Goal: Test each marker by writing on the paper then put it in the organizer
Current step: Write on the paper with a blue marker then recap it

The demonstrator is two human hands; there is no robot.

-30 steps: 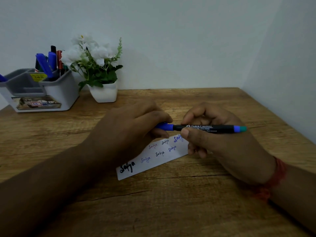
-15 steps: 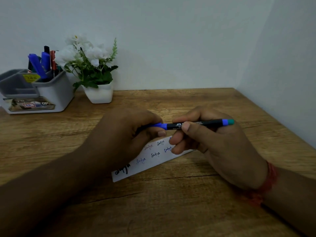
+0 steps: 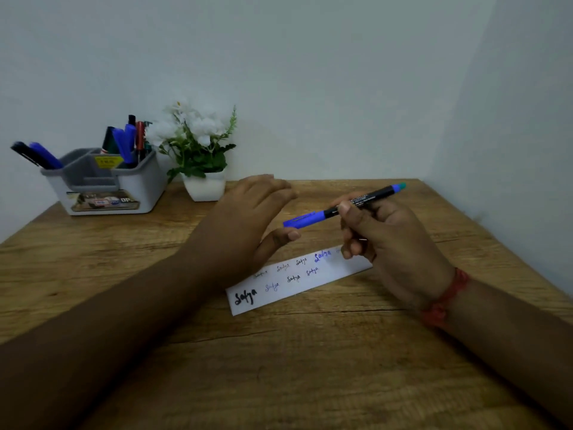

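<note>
A black marker [image 3: 344,205] with a blue cap on its left end is held above the table by my right hand [image 3: 387,243], which grips its barrel. My left hand [image 3: 248,218] hovers just left of the cap with fingers straight and thumb spread, touching nothing. Below both hands lies a white paper strip [image 3: 297,280] with several handwritten words in black and blue. The grey organizer [image 3: 105,181] stands at the back left of the table with several markers upright in it.
A white pot of white flowers [image 3: 201,162] stands right of the organizer against the wall. The wooden table [image 3: 310,367] meets white walls at the back and on the right.
My left hand has let go of the blue cap end and opened, drawing slightly away. The marker's right end has tilted upward in my right hand. The camera view has shifted.
</note>
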